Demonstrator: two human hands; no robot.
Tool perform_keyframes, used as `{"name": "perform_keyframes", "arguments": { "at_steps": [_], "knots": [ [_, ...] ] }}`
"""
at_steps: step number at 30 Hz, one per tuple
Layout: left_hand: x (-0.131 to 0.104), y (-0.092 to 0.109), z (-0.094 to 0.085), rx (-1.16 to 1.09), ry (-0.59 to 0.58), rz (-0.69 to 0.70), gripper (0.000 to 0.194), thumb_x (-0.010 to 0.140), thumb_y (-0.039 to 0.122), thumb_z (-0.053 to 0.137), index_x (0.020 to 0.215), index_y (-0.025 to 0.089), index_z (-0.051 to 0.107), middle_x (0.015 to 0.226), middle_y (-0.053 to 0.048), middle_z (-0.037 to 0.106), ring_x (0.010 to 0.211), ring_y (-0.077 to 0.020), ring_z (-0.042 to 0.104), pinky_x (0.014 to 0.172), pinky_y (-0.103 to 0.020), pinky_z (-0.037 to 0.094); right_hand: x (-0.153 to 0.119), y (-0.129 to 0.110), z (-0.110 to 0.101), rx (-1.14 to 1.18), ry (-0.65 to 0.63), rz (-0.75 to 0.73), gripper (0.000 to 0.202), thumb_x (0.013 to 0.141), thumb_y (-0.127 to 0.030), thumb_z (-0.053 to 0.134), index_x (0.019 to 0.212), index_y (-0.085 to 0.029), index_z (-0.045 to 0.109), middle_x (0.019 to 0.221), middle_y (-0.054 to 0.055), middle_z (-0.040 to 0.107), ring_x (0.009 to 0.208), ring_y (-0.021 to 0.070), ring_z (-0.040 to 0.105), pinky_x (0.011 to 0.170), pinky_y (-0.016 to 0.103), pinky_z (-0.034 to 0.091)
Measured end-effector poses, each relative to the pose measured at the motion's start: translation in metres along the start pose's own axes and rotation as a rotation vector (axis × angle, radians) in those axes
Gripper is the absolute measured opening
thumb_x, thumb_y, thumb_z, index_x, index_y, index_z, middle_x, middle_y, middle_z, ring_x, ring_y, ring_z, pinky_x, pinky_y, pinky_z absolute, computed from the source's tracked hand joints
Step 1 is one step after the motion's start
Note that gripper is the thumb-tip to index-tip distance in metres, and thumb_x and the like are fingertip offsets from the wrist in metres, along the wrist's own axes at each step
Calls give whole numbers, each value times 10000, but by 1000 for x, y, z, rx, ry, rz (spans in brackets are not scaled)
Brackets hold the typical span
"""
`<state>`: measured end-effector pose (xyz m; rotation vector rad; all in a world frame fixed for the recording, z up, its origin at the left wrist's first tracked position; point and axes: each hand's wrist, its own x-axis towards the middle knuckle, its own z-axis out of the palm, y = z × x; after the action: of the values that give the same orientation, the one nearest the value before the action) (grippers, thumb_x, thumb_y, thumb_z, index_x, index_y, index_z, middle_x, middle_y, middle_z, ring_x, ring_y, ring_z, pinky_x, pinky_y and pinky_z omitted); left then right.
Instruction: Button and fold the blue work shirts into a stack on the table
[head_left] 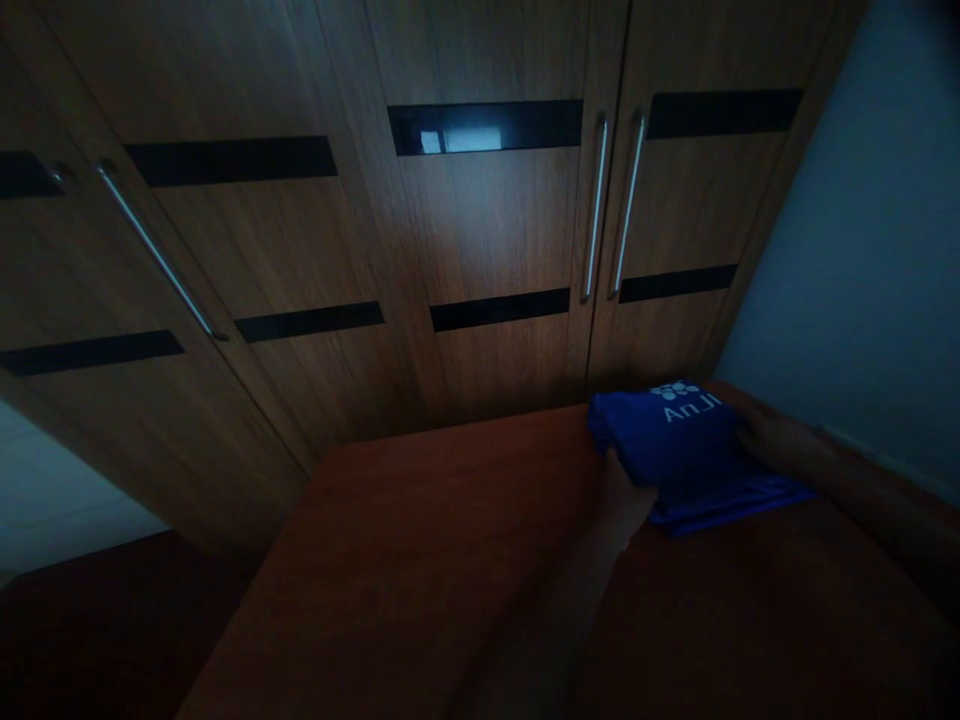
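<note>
A folded blue garment point(675, 450), perhaps a T-shirt, lies in layers at the far right of the wooden table. White lettering and a white cluster of dots show on its top, near the back. My left hand point(626, 497) grips its left front edge, with some fingers hidden by the cloth. At the right side, my right hand point(776, 440) holds the garment's edge; its fingertips are dark and partly hidden.
A wooden wardrobe point(495, 220) with dark strips and long metal handles point(596, 210) stands just behind the table point(420, 540). A pale wall point(862, 270) rises at the right. The table's left edge drops to a dark floor point(105, 620).
</note>
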<state>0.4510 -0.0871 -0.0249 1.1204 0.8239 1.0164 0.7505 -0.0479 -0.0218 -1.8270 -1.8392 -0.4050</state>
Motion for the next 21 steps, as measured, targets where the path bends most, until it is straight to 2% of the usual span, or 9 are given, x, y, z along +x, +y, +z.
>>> {"name": "perform_keyframes", "arguments": {
  "at_steps": [4,7,11,13,16,19,21],
  "knots": [
    [-5,-8,0,-115,-72,-63,665,631,12,667,1234,205,463,1240,-121,570,1121,-244,563,918,-370,484,-10,-20,6,-89,-111,-92,588,872,-440,400,1308,-55,485,1304,265,492,1193,335,468,933,443,372],
    [-12,-17,0,-158,-137,-167,591,685,30,640,1219,198,450,1194,-112,582,1021,-216,613,838,-381,532,-38,-31,14,-225,-104,-87,575,888,-446,340,1330,-96,456,1422,219,381,1307,357,333,1006,522,300],
    [-24,-27,-9,-95,-210,-244,510,711,71,658,1184,123,476,857,-79,657,754,-171,660,769,-387,544,-79,-35,22,-268,-67,-128,526,890,-366,294,1307,-108,484,1456,186,353,1342,345,292,1052,545,244],
    [-31,-28,-20,-54,-241,-265,496,708,76,655,1176,109,494,729,-40,650,634,-146,648,734,-376,542,-87,-37,21,-287,-65,-134,526,888,-348,282,1298,-99,496,1438,199,377,1328,354,317,1045,555,256],
    [-41,-23,-45,-5,-263,-259,397,709,75,614,1098,120,547,714,-32,657,580,-123,636,680,-327,533,-85,-49,17,-333,-87,-100,503,885,-348,293,1245,-104,547,1390,212,432,1272,372,389,1013,564,306],
    [-50,-14,-74,47,-233,-211,301,707,94,595,1004,141,582,743,-29,663,595,-113,633,649,-281,520,-79,-81,11,-274,-145,-112,452,882,-328,337,1193,-117,589,1361,206,460,1222,356,451,977,518,384],
    [-55,-7,-95,96,-177,-161,268,713,113,590,978,156,588,750,-22,659,605,-111,625,628,-258,509,-76,-115,7,-176,-183,-151,431,870,-288,370,1210,-125,579,1382,199,438,1208,344,471,953,491,423]
  ]
}}
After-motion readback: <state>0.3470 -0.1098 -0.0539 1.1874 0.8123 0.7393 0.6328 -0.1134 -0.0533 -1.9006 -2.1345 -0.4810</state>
